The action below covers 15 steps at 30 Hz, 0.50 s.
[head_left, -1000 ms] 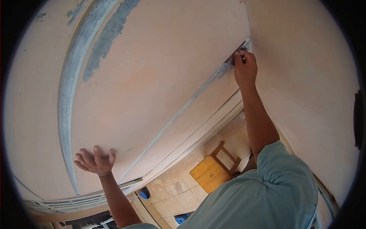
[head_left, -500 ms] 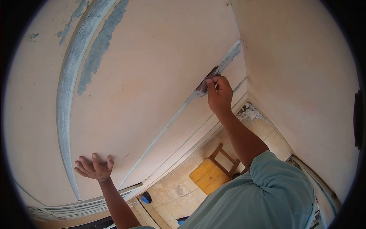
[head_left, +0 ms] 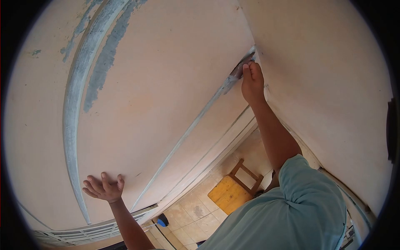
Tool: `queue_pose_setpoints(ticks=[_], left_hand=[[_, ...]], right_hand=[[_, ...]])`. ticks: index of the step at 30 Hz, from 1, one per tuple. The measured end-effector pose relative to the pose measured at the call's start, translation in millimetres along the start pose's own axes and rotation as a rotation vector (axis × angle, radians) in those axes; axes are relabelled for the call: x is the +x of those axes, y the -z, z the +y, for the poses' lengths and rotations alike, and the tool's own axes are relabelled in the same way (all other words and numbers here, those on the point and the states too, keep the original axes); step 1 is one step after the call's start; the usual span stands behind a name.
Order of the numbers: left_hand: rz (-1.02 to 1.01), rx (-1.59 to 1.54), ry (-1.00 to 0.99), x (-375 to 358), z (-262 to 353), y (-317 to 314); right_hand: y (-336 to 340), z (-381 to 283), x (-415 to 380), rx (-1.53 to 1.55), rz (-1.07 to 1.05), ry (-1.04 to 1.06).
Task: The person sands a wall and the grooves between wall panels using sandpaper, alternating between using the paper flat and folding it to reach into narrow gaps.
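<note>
A dark flat blade (head_left: 239,70) is pinched in my right hand (head_left: 253,82), pressed along a narrow grey strip (head_left: 183,137) on the pale pink wall (head_left: 146,91), close to the corner. Patchy grey material shows beside the blade's lower end. My left hand (head_left: 104,187) rests on the wall with its fingers spread, holding nothing, just right of the lower end of a wide curved grey band (head_left: 75,108). A rough grey patch (head_left: 104,62) lies beside that band.
Below, a wooden chair (head_left: 230,194) stands on the tiled floor (head_left: 193,208). A plain side wall (head_left: 329,83) meets the pink wall at the right. A slatted grille (head_left: 83,234) and a blue object (head_left: 162,220) are at the lower left.
My right hand has moved up and right along the strip with the blade, nearer the corner. My left hand stays spread on the wall. The view has shifted slightly.
</note>
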<state>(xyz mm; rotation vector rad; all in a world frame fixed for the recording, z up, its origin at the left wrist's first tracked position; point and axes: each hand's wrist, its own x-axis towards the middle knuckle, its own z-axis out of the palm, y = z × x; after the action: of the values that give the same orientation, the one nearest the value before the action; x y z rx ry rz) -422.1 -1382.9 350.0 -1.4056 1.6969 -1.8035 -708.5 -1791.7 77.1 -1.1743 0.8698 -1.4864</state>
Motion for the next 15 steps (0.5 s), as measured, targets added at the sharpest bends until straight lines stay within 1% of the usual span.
queue_pose_setpoints(ticks=[2,3,5,6,7,9,10,11,13,14,15], left_hand=[[-0.005,-0.003,0.010,-2,3,2],[-0.004,0.000,0.007,-2,2,2],[-0.002,0.003,0.001,1,2,-1],[-0.001,0.000,0.003,0,2,0],[-0.001,-0.004,0.004,0,2,1],[0.001,0.000,0.007,-1,4,0],[0.001,-0.002,0.010,-1,2,1],[0.002,-0.002,0.007,-1,1,1],[0.012,-0.009,0.017,0,3,0],[0.013,-0.010,0.028,0,4,-1],[0.008,0.008,0.032,-1,3,-2]], right_hand=[[11,-10,21,-0.318,0.006,0.147],[7,-12,12,-0.323,0.008,0.153],[-10,-13,-32,-0.398,-0.088,0.290],[-11,-17,-46,-0.476,-0.167,0.277],[-10,-17,-45,-0.472,-0.168,0.274],[-5,-13,-29,-0.454,-0.054,0.308],[1,-17,-11,-0.387,-0.006,0.238],[6,-16,6,-0.392,0.049,0.176],[9,-21,19,-0.445,0.035,0.144],[5,-22,11,-0.452,0.032,0.153],[-3,-22,-10,-0.484,-0.010,0.209]])
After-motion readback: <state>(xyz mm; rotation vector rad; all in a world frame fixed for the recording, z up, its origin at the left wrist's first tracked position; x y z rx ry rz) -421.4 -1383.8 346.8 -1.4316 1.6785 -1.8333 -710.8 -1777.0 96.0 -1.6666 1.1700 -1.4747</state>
